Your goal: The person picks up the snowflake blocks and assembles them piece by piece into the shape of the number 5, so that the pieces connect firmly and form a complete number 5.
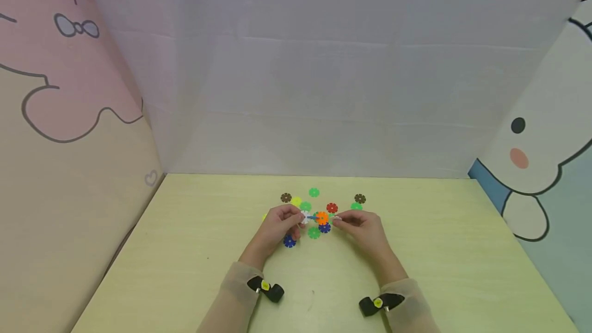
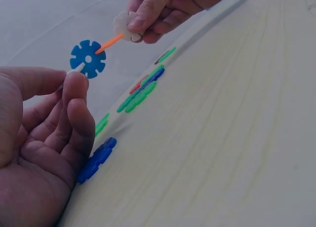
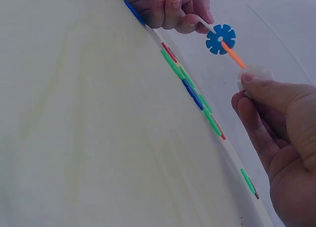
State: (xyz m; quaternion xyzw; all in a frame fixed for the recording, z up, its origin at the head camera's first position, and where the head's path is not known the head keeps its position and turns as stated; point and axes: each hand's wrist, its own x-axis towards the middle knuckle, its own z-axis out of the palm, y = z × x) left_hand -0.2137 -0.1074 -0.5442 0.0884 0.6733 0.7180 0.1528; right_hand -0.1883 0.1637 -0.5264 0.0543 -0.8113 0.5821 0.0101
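Both hands hold a small row of notched plastic discs above the table. My left hand [image 1: 277, 226] pinches a white disc [image 1: 305, 216] between thumb and fingers. That disc meets a blue disc [image 2: 88, 59], which has an orange disc [image 1: 321, 218] set crosswise in its edge. On the other end my right hand [image 1: 365, 226] pinches a second white disc [image 3: 262, 71], whose edge touches the orange one. Whether those two are fully slotted together I cannot tell. Fingertips cover part of each white disc.
Loose notched discs lie flat around the hands: a dark blue one [image 1: 289, 241] by the left hand, a red one [image 1: 332, 208], a brown one [image 1: 360, 198], and several green ones, including one [image 1: 314, 192] at the back. A fabric wall [image 1: 324, 91] rises behind the pale table [image 1: 162, 271].
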